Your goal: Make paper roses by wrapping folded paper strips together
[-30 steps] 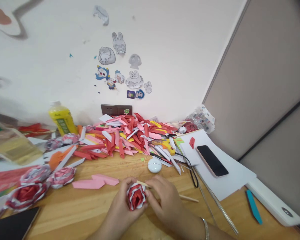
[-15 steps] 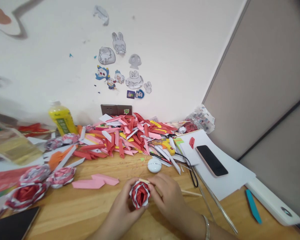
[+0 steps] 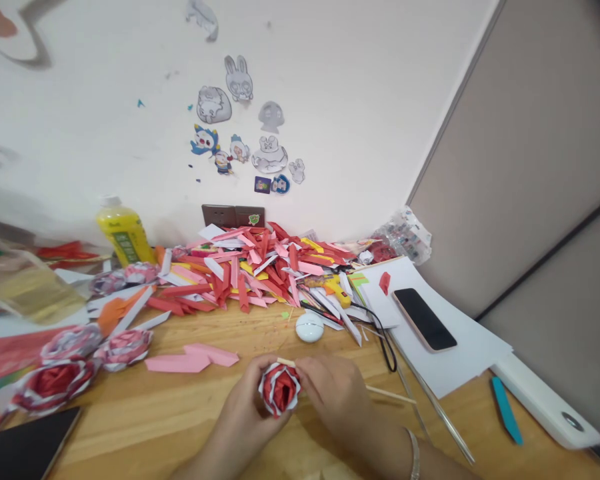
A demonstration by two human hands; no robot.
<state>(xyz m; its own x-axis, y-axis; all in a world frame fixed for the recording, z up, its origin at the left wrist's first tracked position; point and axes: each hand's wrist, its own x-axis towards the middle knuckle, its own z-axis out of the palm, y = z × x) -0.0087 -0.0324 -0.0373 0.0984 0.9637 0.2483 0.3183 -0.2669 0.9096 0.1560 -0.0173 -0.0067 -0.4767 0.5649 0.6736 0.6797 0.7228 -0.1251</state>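
Observation:
Close to the table's front edge, my left hand (image 3: 247,407) is closed around a folded-paper rose (image 3: 280,390) with a red centre and white-edged petals. Its open face is turned up toward me. My right hand (image 3: 333,393) presses against the rose's right side with bent fingers, closed on a thin wooden stick (image 3: 390,394) that comes out to the right beneath the hand. A short pale stick end (image 3: 286,362) shows above the rose, roughly in line with it; the fingers hide whether they are one piece. The right fingertips are partly hidden.
Behind my hands lie a white egg-shaped object (image 3: 309,328), a heap of folded paper strips (image 3: 250,267) and a yellow glue gun (image 3: 337,291). Finished paper roses (image 3: 55,383) and pink pieces (image 3: 180,362) are left. A phone (image 3: 424,319) rests on white sheets (image 3: 460,347) at right.
My right hand has turned slightly and its fingers have closed in further by the rose. The stick's right end has shifted a little to the right. The left hand stays on the rose.

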